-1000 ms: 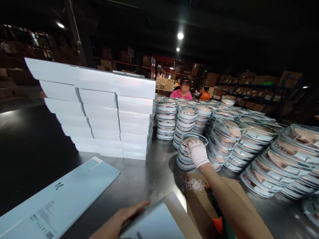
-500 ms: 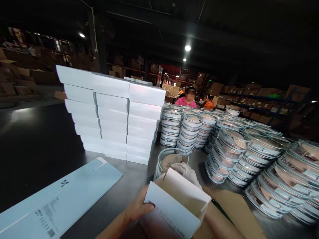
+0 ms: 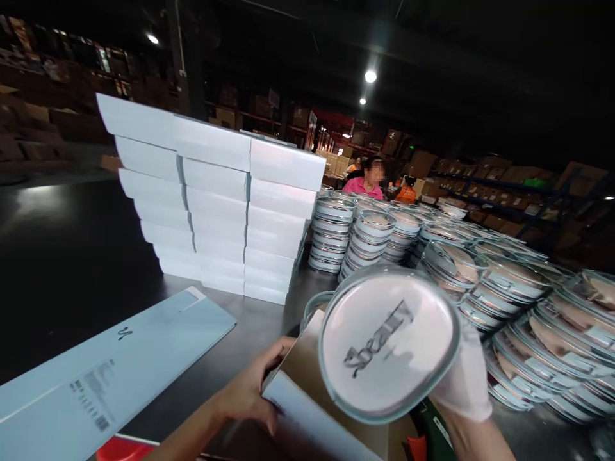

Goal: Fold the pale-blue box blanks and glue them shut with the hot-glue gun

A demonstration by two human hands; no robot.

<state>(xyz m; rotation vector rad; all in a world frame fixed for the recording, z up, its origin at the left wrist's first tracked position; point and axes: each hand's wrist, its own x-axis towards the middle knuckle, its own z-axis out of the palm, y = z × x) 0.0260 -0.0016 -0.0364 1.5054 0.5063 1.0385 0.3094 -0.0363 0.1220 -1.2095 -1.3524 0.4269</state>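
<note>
My left hand grips the edge of an open white carton, fingers outside and thumb on the near panel. The carton's opening faces up and its inside is brown-grey. My right hand, in a white glove, holds an oval clear plastic case tilted over the opening. Dark lettering reading "Sbeauty" shows on its pale face. Most of my right fingers are hidden behind the case. Just behind the carton, part of another clear case is visible on the table.
A wall of stacked white boxes stands ahead. Flattened pale-blue cartons lie at left. Stacks of clear cases fill the right side. A red object is at the lower edge. Across the table is a person in pink.
My right hand has lifted a clear case from behind the carton and brought it nearer, over the opening. The carton, in my left hand, has tilted and shifted slightly.
</note>
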